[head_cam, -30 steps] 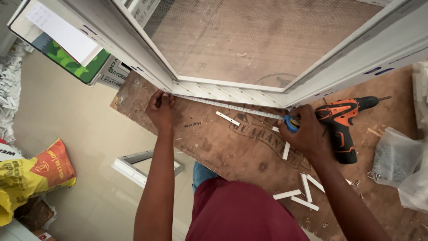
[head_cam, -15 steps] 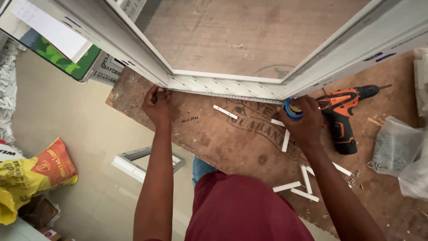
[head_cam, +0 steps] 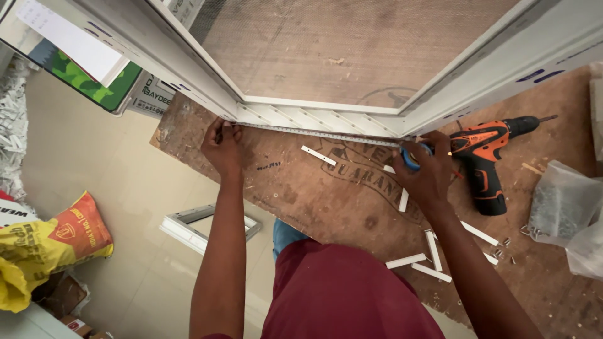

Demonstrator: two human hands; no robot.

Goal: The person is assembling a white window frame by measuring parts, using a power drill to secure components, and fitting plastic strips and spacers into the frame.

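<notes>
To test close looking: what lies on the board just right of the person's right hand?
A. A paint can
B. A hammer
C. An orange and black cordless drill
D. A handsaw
C: the orange and black cordless drill lies beside the right hand, which grips the tape measure.

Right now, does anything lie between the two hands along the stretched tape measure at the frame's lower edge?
Nothing visible does. The tape measure runs unbroken from the left hand to the right hand along the white frame. The white strips lie below it, and the orange drill beyond.
</notes>
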